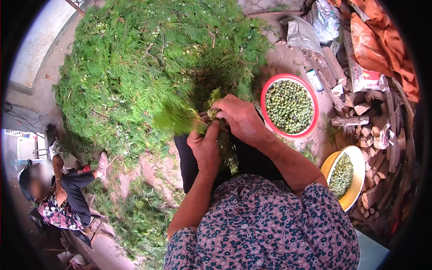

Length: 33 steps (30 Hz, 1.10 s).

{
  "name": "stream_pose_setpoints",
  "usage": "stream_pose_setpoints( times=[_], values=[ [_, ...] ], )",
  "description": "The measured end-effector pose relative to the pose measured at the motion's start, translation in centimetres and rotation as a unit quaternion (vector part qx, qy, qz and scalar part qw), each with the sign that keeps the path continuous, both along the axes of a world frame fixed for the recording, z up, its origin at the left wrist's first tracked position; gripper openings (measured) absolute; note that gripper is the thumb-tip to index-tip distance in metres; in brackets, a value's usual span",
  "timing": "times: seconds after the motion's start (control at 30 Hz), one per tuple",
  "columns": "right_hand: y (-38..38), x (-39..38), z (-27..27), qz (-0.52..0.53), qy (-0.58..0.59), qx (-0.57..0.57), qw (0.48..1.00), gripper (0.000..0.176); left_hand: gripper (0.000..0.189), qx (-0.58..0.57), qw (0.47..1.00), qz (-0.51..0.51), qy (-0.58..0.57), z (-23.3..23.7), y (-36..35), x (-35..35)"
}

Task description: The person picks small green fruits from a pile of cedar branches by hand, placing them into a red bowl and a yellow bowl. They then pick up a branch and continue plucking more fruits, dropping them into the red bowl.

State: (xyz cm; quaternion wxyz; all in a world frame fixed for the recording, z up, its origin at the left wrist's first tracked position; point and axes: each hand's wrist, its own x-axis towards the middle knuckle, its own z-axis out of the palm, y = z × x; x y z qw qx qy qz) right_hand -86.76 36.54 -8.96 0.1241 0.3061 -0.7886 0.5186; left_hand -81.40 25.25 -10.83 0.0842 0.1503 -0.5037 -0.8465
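Observation:
My left hand is closed on a green leafy sprig, which is blurred by motion and points to the left. Just above and to the right, my right hand pinches at the tip of the same greenery, its fingers close to my left fingertips. Both hands are over my lap. Beyond them spreads a large heap of cut evergreen branches bearing small pale cones or berries. On the right stands a red-rimmed basin full of small round green cones or berries.
A yellow basin with more green pieces stands lower right, beside stacked firewood. A phone-like object lies near the red-rimmed basin. Sacks and an orange tarp are at upper right. Another person sits at left.

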Motion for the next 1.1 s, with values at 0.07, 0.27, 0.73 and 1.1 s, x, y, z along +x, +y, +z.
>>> stream_pose_setpoints(
  times=[0.07, 0.27, 0.73, 1.1],
  values=[
    [-0.1, 0.0, 0.1, -0.007, -0.026, -0.009, 1.0, 0.012, 0.013, -0.026, 0.999, 0.011, 0.015, -0.5, -0.8, -0.4],
    [-0.6, 0.0, -0.7, 0.028, -0.124, -0.105, 0.986, 0.007, 0.011, 0.019, 0.998, 0.001, -0.062, -0.4, -1.9, -0.6],
    [-0.3, -0.3, 0.4, 0.071, -0.397, -0.216, 0.889, 0.013, 0.018, -0.046, 0.988, -0.107, -0.102, 0.6, -3.2, 0.6],
    [-1.5, 0.4, -0.9, 0.058, -0.085, -0.011, 0.995, 0.012, 0.01, -0.085, 0.995, -0.045, -0.028, -0.8, -3.4, 0.7]
  ],
)
